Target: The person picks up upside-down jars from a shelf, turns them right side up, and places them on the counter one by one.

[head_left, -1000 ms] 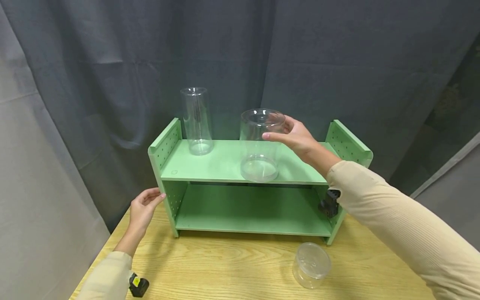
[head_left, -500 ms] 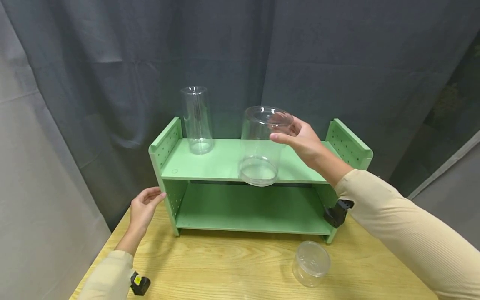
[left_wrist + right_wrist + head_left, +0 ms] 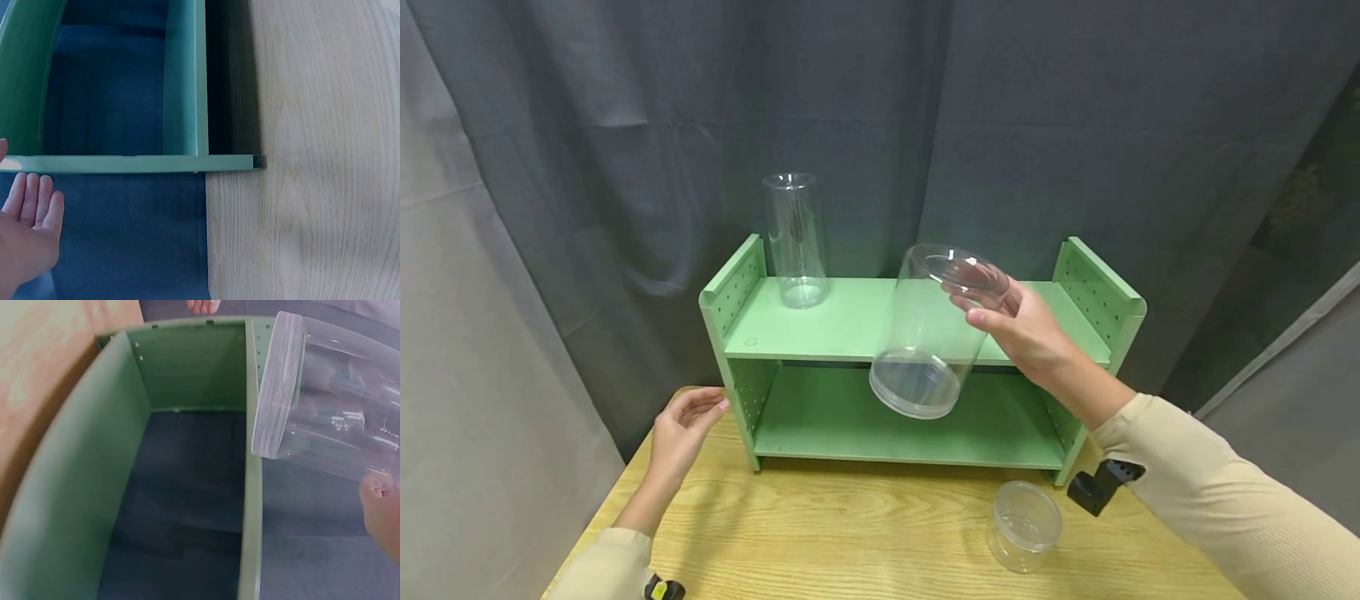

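My right hand [image 3: 1026, 329] grips a wide clear plastic jar [image 3: 917, 333] near its upper end, thumb on the near side. The jar is tilted in front of the green shelf [image 3: 850, 325], its banded end [image 3: 280, 387] pointing down and left. My left hand [image 3: 681, 433] is beside the shelf's left side panel [image 3: 125, 164], fingers loosely extended and holding nothing; whether a fingertip touches the panel I cannot tell. On the upper board, toward the left, a tall narrow clear cylinder [image 3: 797, 242] stands upright.
A short clear round container [image 3: 1024, 525] sits on the wooden table [image 3: 850, 533], in front of the shelf's right end. The shelf's right side panel [image 3: 1101, 292] rises beyond my right forearm. A dark curtain [image 3: 850, 100] hangs close behind the shelf.
My right hand has lifted the jar off the upper board, tilted it and brought it forward and down. The left hand has eased slightly down by the side panel.
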Demonstrator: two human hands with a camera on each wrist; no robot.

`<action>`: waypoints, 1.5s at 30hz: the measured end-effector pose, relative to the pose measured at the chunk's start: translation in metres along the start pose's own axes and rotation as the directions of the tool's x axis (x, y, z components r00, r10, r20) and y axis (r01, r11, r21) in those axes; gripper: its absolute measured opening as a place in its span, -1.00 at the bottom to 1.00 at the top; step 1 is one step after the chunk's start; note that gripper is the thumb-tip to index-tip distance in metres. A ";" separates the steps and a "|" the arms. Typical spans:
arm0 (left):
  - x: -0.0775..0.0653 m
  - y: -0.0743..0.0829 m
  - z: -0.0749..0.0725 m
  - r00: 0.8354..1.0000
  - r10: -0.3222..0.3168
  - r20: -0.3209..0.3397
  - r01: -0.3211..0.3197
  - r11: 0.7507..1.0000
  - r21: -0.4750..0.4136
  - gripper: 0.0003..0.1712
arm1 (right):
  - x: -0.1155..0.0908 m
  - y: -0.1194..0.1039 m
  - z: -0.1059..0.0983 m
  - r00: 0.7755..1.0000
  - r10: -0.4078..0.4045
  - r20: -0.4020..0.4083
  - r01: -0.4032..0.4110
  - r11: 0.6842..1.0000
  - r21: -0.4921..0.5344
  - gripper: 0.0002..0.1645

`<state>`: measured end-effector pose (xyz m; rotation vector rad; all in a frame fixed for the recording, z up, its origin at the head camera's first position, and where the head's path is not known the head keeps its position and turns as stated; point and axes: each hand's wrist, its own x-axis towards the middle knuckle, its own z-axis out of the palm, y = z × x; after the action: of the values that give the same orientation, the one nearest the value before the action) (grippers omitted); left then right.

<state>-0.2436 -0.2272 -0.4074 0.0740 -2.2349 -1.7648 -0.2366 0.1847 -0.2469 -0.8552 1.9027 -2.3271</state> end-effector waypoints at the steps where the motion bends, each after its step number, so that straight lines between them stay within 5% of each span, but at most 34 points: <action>1: -0.002 0.000 0.001 1.000 -0.001 0.008 0.001 1.000 0.001 -0.55 | -0.003 0.002 0.001 1.000 -0.013 0.015 0.012 1.000 0.014 -0.38; 9: -0.020 0.005 0.013 0.989 0.037 0.142 -0.040 0.999 0.018 -0.51 | -0.032 0.029 0.003 0.994 -0.052 0.093 0.050 0.998 0.026 -0.37; 15: -0.034 0.013 0.032 0.950 0.103 0.294 -0.121 0.992 0.041 -0.47 | -0.052 0.058 0.001 0.992 -0.025 0.122 0.021 0.999 0.035 -0.32; 25: -0.051 0.025 0.067 0.824 0.185 0.535 -0.200 0.979 -0.031 -0.36 | -0.072 0.097 -0.001 0.996 0.045 0.073 -0.047 0.999 0.013 -0.32; 34: -0.063 0.026 0.087 0.699 0.164 0.696 -0.164 0.984 -0.066 -0.15 | -0.079 0.110 0.003 0.995 0.056 0.081 -0.061 0.996 0.061 -0.38; 41: -0.070 0.025 0.098 0.628 0.142 0.765 -0.116 0.989 -0.088 -0.09 | -0.080 0.116 0.008 0.992 0.080 0.100 -0.085 0.995 0.048 -0.24; 45: -0.073 0.026 0.104 0.602 0.150 0.784 -0.118 0.988 -0.099 -0.04 | -0.081 0.119 0.010 0.989 0.086 0.117 -0.091 0.995 0.043 -0.21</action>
<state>-0.1967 -0.1070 -0.4183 -1.0817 -2.6371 -1.9819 -0.2023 0.1731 -0.3862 -0.8614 1.7935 -2.2127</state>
